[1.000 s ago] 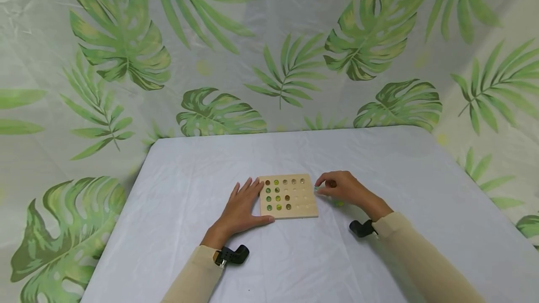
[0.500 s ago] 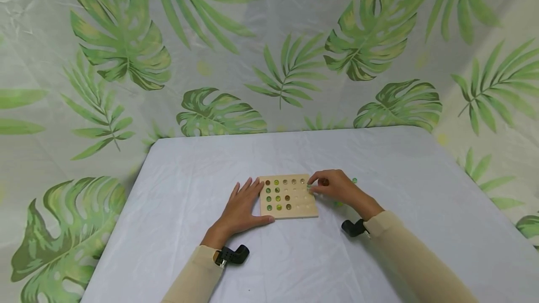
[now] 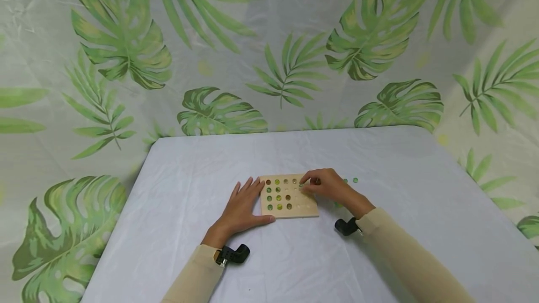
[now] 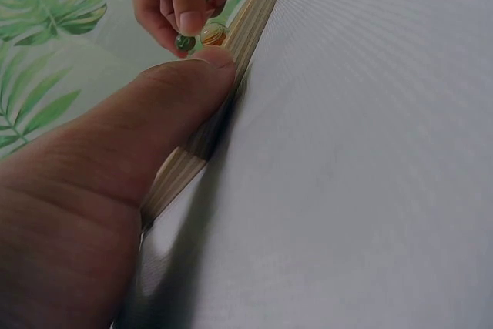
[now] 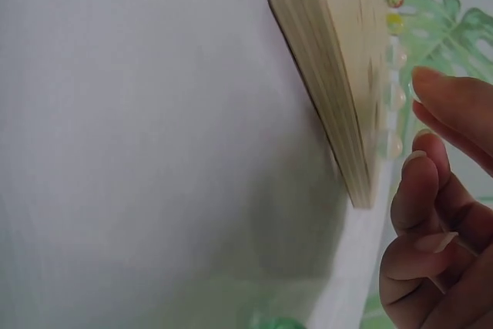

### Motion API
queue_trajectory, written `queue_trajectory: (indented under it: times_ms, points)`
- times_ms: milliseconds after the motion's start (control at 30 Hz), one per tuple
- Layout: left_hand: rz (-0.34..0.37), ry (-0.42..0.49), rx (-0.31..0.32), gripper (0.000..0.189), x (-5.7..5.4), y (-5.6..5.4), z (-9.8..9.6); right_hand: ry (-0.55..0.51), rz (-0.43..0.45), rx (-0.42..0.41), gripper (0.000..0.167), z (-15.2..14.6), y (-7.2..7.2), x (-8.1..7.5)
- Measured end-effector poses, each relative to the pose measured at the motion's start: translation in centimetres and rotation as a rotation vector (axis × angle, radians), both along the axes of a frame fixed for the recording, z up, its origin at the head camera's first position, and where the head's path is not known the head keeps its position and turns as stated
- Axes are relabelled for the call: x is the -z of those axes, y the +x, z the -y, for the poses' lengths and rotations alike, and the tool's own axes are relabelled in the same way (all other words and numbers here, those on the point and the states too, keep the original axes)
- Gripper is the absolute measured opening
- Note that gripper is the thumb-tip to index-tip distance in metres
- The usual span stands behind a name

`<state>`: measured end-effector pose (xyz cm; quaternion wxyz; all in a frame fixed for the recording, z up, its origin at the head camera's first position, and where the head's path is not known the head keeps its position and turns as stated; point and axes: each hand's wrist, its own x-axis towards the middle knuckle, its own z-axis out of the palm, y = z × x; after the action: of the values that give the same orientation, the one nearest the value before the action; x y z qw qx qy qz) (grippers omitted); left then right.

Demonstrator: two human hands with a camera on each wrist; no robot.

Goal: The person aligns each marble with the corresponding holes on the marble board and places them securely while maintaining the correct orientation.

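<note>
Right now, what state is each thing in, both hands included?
Wooden board, lying flat, partly filled
Seated marbles, resting in hollows, left two columns full
Green marble, pinched in the right hand; contact with the board unclear
Right hand, pinching, over the board's right part
Loose green marbles, lying right of the board
Left hand, fingers spread, resting on the board's left edge
White cloth, spread, lightly creased

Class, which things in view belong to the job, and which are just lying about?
In the job:
wooden board
marbles set in it
green marble in the right hand
loose green marbles nearby, probably

Just there:
tablecloth
leaf-print backdrop
wrist cameras
</note>
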<state>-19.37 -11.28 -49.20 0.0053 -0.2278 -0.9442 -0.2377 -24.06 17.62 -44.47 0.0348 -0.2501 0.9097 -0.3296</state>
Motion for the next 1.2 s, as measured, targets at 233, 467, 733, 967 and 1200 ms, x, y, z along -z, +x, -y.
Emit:
queue_trajectory:
  times_ms: [233,467,733,967,1200]
  points:
    - [-0.005,-0.006,0.001,0.107,0.0,0.0,0.0,0.014,0.017,-0.006,0.014,1.0,-0.1,0.4]
    - [0.006,-0.013,-0.001,0.107,-0.1,0.0,0.0,0.020,0.046,-0.009,0.013,2.0,-0.1,0.4]
    - [0.001,-0.008,0.002,0.107,-0.2,0.1,0.0,0.050,0.046,-0.007,0.011,2.7,-0.2,0.8]
    - [-0.002,0.004,0.008,0.106,-0.3,0.1,0.0,0.059,0.022,-0.022,0.011,3.2,-0.1,0.8]
    - [-0.001,-0.003,0.009,0.106,-0.2,0.1,0.0,0.087,0.025,-0.009,0.011,3.6,-0.2,0.7]
